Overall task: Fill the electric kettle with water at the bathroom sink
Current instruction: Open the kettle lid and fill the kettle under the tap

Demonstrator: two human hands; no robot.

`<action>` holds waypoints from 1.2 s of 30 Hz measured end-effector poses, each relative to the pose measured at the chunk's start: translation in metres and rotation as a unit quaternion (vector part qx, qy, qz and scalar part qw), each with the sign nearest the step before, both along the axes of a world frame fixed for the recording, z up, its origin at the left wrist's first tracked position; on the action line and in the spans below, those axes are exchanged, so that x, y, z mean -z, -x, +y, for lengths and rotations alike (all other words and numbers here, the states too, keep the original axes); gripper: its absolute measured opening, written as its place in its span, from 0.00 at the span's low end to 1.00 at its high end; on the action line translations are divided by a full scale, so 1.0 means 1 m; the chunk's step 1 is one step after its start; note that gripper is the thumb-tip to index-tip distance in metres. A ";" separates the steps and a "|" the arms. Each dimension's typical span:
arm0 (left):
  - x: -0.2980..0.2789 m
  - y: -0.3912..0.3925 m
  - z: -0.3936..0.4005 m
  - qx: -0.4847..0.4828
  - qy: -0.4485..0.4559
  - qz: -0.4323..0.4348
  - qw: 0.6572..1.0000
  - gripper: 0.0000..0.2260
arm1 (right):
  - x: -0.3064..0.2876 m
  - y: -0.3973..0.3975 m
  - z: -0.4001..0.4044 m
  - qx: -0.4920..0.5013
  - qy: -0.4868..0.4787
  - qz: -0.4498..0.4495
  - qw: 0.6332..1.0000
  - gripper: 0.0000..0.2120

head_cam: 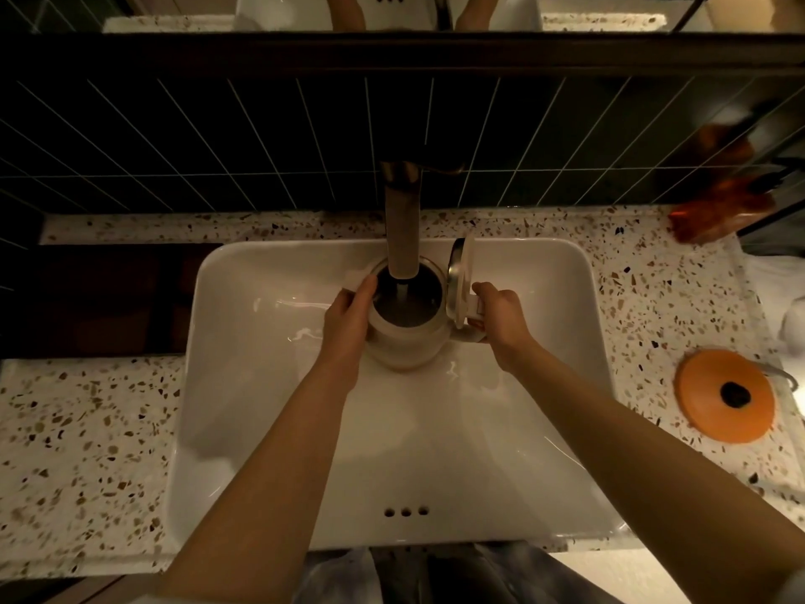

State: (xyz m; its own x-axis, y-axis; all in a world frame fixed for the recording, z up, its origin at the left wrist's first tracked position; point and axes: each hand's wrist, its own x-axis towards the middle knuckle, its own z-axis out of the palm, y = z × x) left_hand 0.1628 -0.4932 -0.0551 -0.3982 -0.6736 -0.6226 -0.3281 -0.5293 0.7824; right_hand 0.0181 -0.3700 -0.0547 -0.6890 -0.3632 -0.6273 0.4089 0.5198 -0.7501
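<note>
In the sink (544,429), right under the tap (403,228), the kettle (407,337) sits with its lid (462,283) flipped up so water drops straight in. The left hand (348,318) wraps the body, steadying it; the right hand (501,316) grips the handle.

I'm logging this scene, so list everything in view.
kettle: one, white, in the sink under the tap
kettle lid: one, white, flipped open on the right
tap: one, brass, over the kettle mouth
sink: one, white, centre
counter: one, speckled terrazzo, around the sink
orange disc: one, black centre, on the counter, right
tiles: many, dark, back wall
left hand: on the kettle body
right hand: on the kettle handle
</note>
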 end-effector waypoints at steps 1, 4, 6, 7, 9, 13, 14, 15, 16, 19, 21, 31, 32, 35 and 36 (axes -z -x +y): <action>0.001 0.000 0.000 0.000 -0.002 0.003 1.000 0.11 | 0.000 0.000 0.000 -0.002 0.004 0.000 1.000 0.14; 0.002 0.001 -0.001 -0.009 -0.010 0.006 1.000 0.10 | -0.001 0.000 0.001 0.004 0.015 -0.002 1.000 0.14; 0.001 0.003 0.000 -0.019 -0.011 0.008 1.000 0.12 | 0.000 0.000 0.000 0.003 0.017 0.001 1.000 0.15; 0.000 0.004 0.002 -0.026 -0.010 0.011 1.000 0.12 | 0.000 0.000 0.000 0.002 0.016 0.002 1.000 0.15; -0.001 0.007 0.003 -0.034 -0.007 0.013 0.999 0.14 | 0.000 0.001 0.001 0.001 0.019 0.002 1.000 0.15; -0.002 0.008 0.004 -0.039 -0.004 0.011 0.999 0.11 | 0.001 0.002 0.001 -0.006 0.018 0.002 1.000 0.15; -0.002 0.008 0.004 -0.039 -0.004 0.012 0.999 0.11 | 0.002 0.002 0.001 -0.007 0.015 0.003 1.000 0.15; -0.002 0.008 0.004 -0.039 -0.004 0.012 0.999 0.10 | 0.003 0.002 0.001 -0.010 0.012 0.004 1.000 0.14; -0.002 0.008 0.004 -0.038 -0.004 0.011 0.999 0.09 | 0.003 0.002 0.001 -0.011 0.009 0.004 1.000 0.14; -0.002 0.008 0.004 -0.032 -0.005 0.007 0.999 0.09 | 0.003 0.002 0.002 -0.016 0.009 0.001 1.000 0.17; -0.002 0.008 0.004 -0.034 -0.006 0.011 0.999 0.09 | 0.002 0.003 0.003 -0.015 0.010 -0.005 1.000 0.17; -0.004 0.011 0.007 -0.063 -0.007 0.023 0.998 0.13 | 0.000 0.003 0.004 -0.020 0.015 -0.004 1.000 0.20; -0.005 0.012 0.008 -0.067 -0.006 0.020 0.998 0.11 | 0.001 0.003 0.005 -0.017 0.025 -0.006 1.000 0.20; -0.004 0.013 0.010 -0.081 -0.002 0.014 0.997 0.10 | 0.000 0.003 0.009 -0.015 0.060 -0.012 0.998 0.17; -0.004 0.013 0.012 -0.086 -0.001 0.016 0.996 0.10 | 0.002 0.004 0.011 -0.016 0.067 -0.011 0.998 0.16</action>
State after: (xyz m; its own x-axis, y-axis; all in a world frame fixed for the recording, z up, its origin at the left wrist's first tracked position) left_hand 0.1497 -0.4815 -0.0509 -0.2961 -0.7319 -0.6137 -0.2073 -0.5779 0.7893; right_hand 0.0143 -0.3593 -0.0568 -0.6625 -0.4671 -0.5856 0.4102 0.4279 -0.8054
